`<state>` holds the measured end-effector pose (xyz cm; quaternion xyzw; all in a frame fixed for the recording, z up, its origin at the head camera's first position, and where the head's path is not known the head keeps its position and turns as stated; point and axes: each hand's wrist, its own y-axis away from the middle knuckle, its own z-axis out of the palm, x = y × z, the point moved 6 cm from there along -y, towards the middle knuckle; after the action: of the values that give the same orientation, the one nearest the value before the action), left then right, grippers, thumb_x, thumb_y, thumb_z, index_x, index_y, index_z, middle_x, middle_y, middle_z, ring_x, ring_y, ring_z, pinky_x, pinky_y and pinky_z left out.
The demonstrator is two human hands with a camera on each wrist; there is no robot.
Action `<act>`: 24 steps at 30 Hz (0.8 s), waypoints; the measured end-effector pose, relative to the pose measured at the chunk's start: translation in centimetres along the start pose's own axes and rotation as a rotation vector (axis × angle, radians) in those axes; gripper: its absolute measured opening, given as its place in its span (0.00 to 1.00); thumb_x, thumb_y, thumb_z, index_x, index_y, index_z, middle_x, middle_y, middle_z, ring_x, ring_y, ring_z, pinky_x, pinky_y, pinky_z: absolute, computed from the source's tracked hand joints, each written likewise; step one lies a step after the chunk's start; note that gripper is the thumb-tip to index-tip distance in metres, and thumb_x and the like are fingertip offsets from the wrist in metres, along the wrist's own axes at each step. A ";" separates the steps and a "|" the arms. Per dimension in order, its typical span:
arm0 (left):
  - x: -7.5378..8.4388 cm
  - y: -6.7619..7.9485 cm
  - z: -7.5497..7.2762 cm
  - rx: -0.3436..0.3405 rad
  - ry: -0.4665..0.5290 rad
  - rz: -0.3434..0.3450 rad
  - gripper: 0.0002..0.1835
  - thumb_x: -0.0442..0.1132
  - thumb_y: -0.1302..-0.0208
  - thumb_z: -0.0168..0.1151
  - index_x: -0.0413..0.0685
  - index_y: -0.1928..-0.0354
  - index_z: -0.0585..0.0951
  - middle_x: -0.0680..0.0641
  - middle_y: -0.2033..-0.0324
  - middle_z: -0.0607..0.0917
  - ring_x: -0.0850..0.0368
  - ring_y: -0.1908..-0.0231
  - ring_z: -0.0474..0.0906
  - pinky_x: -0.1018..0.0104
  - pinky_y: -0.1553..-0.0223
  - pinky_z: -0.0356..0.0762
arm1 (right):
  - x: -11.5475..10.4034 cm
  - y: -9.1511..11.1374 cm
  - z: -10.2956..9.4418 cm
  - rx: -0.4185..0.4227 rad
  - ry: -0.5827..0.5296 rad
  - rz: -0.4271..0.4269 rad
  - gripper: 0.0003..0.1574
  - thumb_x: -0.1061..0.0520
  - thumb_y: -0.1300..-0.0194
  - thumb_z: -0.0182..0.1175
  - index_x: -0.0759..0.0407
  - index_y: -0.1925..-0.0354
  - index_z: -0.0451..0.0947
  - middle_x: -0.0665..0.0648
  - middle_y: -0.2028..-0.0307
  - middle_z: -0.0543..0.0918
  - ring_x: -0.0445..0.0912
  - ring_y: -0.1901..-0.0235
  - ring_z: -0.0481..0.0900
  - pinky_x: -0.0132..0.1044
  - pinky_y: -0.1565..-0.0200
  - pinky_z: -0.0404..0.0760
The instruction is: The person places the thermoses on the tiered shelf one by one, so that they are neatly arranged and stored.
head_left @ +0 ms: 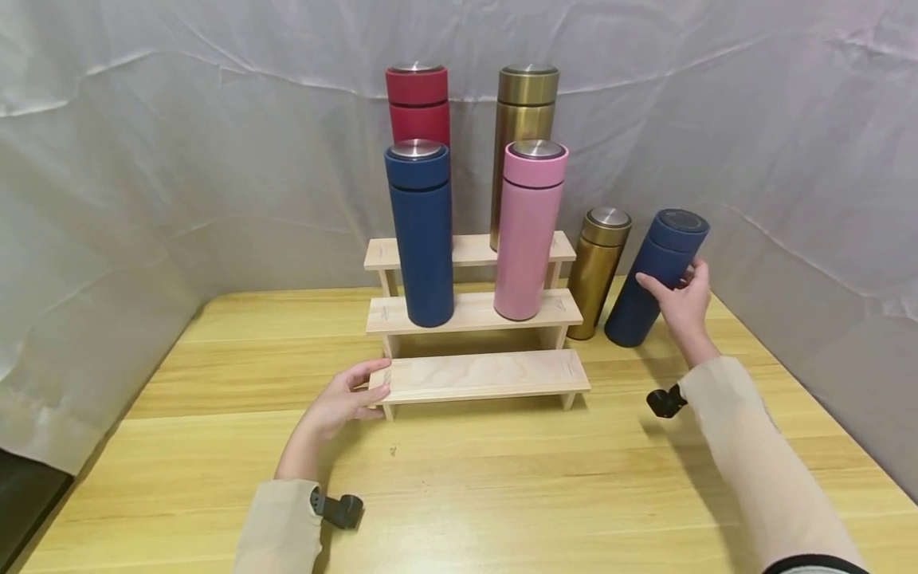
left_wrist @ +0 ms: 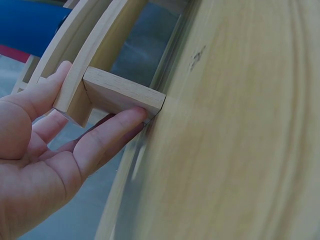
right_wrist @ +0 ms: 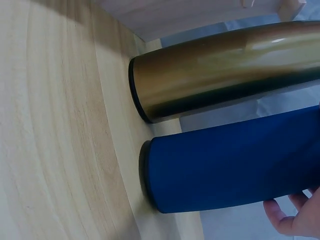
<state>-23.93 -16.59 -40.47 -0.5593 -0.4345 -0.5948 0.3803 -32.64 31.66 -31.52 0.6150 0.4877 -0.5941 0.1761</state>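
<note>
My right hand (head_left: pixel 686 307) grips a blue thermos bottle (head_left: pixel 656 275) by its upper part, thumb across the front. The bottle stands at the right of the table; in the right wrist view its base (right_wrist: pixel 150 177) is right at the wood, beside a gold thermos bottle (right_wrist: pixel 215 75). With my left hand (head_left: pixel 351 395) I hold the left end of the lowest step of a three-step wooden stand (head_left: pixel 480 376). The left wrist view has the thumb over the step's edge and fingertips (left_wrist: pixel 132 117) against the stand's leg (left_wrist: pixel 122 90).
On the middle step stand another blue bottle (head_left: pixel 421 239) and a pink bottle (head_left: pixel 531 231). Behind them, a red bottle (head_left: pixel 418 88) and a tall gold bottle (head_left: pixel 527 92) are on the top step, partly hidden. Grey cloth (head_left: pixel 287 159) hangs around the wooden table (head_left: pixel 488 494).
</note>
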 end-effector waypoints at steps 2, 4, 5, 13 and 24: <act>0.0 0.0 0.0 -0.001 0.000 0.003 0.28 0.30 0.39 0.55 0.34 0.38 0.60 0.28 0.38 0.48 0.38 0.47 0.62 0.51 0.56 0.75 | -0.2 0.2 -0.3 0.009 0.003 0.002 0.45 0.52 0.50 0.66 0.56 0.38 0.56 0.50 0.56 0.69 0.39 0.60 0.65 0.30 0.60 0.69; 0.1 0.0 0.0 -0.002 0.003 0.004 0.28 0.30 0.39 0.55 0.34 0.38 0.60 0.28 0.38 0.48 0.37 0.45 0.60 0.51 0.56 0.75 | -0.3 0.4 -0.6 0.017 -0.006 0.004 0.45 0.55 0.51 0.67 0.56 0.38 0.56 0.49 0.57 0.69 0.38 0.61 0.65 0.30 0.60 0.68; 0.1 0.0 0.0 -0.003 0.005 0.005 0.28 0.30 0.40 0.55 0.34 0.38 0.60 0.28 0.38 0.48 0.36 0.45 0.59 0.51 0.56 0.75 | -0.4 0.5 -0.7 0.024 -0.011 0.000 0.44 0.55 0.51 0.67 0.56 0.39 0.57 0.49 0.58 0.69 0.38 0.61 0.65 0.30 0.60 0.67; 0.3 0.1 0.1 -0.007 0.015 -0.003 0.29 0.30 0.40 0.56 0.33 0.38 0.59 0.28 0.37 0.45 0.34 0.41 0.52 0.51 0.55 0.75 | 0.7 0.2 -1.7 0.029 -0.102 -0.040 0.45 0.53 0.57 0.72 0.53 0.43 0.61 0.52 0.58 0.70 0.41 0.62 0.65 0.26 0.63 0.67; 0.3 0.1 0.1 0.000 0.010 0.004 0.29 0.30 0.40 0.55 0.32 0.38 0.60 0.28 0.38 0.50 0.47 0.54 0.69 0.51 0.56 0.76 | -2.0 1.9 -2.0 0.022 0.005 -0.010 0.45 0.55 0.52 0.68 0.55 0.38 0.58 0.44 0.60 0.68 0.36 0.62 0.64 0.29 0.61 0.67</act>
<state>-23.85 -16.52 -40.15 -0.5573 -0.4313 -0.5968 0.3836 -29.58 31.61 -29.92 0.6159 0.4847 -0.5987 0.1651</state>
